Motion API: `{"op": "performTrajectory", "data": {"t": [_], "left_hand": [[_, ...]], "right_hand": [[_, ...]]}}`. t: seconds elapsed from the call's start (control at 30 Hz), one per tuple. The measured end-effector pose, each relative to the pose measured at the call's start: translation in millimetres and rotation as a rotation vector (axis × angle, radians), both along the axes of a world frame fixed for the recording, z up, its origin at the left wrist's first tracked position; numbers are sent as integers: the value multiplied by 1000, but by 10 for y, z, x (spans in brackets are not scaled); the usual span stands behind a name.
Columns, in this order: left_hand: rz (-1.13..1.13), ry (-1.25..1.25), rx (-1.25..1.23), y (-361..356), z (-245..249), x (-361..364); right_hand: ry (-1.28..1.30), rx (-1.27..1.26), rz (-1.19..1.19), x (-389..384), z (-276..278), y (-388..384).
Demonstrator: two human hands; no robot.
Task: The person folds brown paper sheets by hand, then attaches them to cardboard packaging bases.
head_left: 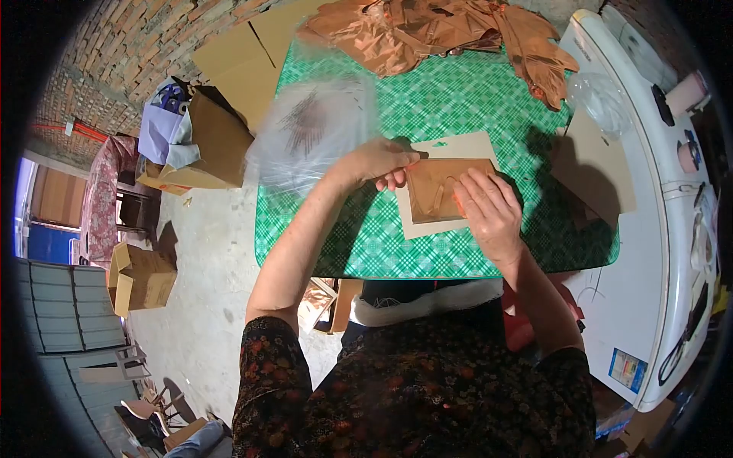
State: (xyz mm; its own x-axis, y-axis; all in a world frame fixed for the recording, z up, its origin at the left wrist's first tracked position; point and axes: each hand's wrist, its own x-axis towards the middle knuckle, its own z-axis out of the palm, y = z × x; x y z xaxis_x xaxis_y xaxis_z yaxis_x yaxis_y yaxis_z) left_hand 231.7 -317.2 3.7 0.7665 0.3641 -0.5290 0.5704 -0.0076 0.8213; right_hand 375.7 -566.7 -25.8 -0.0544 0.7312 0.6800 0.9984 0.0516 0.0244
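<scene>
A shiny brown flat packet (431, 191) lies on a cream card (456, 145) that has a small cut-out near its top edge. At the packet's upper left corner, the thumb and fingers of my left hand (379, 162) close on the edge. My right hand (491, 212) rests on the packet's right side with its fingers bent together. A bit of orange shows under those fingertips; I cannot tell what it is. Left of my left hand lies a stack of clear plastic bags (313, 126). Everything is on the green checked tablecloth (343, 248).
Crumpled brown plastic sheeting (443, 30) covers the table's far edge. Cardboard sheets (599, 172) lie at the right, beside a white refrigerator (641, 305). An open cardboard box (210, 137) stands left of the table, and a smaller box (145, 278) sits on the floor.
</scene>
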Motion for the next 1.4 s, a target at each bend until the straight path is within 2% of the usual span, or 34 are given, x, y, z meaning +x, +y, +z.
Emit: {"op": "performTrajectory", "data": {"t": [0.37, 0.57, 0.67, 0.77, 0.87, 0.97, 1.07, 1.17, 1.4], "left_hand": [[25, -14, 96, -65, -51, 26], [-33, 13, 213, -122, -7, 38], [-135, 70, 683, -188, -89, 87], [-114, 96, 1184, -419, -108, 94], [-33, -5, 1313, -599, -48, 64], [-109, -127, 1166, -850, 198, 84], [-2, -678, 1037, -997, -122, 186], [-65, -575, 1121, -1052, -423, 111], [-159, -404, 1249, -1138, -488, 118]], "right_hand": [[-2, -97, 39, 5, -95, 12], [-30, -106, 51, 7, -70, 15], [-27, -122, 46, 6, -66, 10], [-18, -136, 38, 8, -79, 11], [2, -112, 50, 11, -92, 15], [27, -131, 83, 28, -111, 9], [28, -178, 84, 47, -132, -17], [34, -155, 80, 43, -122, -11], [64, -150, 60, 29, -111, -20]]}}
